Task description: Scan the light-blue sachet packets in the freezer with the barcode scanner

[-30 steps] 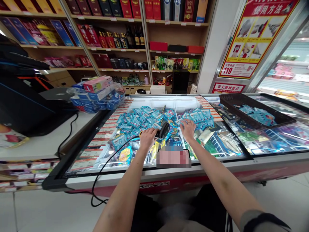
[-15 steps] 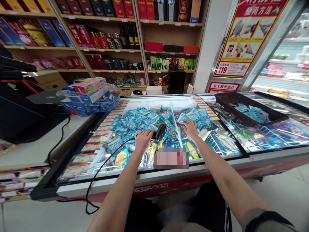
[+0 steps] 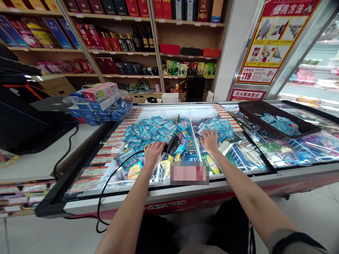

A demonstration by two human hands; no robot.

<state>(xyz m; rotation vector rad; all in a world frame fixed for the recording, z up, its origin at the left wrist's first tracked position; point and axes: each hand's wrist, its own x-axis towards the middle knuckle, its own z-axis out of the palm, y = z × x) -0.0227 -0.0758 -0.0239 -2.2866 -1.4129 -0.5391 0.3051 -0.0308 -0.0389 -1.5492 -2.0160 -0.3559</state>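
From the head camera, I look down at a glass-topped freezer with my two bare hands reaching over it. My left hand is wrapped around the handle of a black scanner, its head angled up and to the right; a black cable trails from it over the freezer's front edge. My right hand has its fingers loosely curved at the near edge of the right pile of blue packets; I cannot tell whether they pinch one. A larger left pile of blue packets spreads beyond the scanner. A blurred-out rectangular object sits between my forearms. On the far right, a dark tray holds more packets. Beyond the freezer stand stocked shelves.
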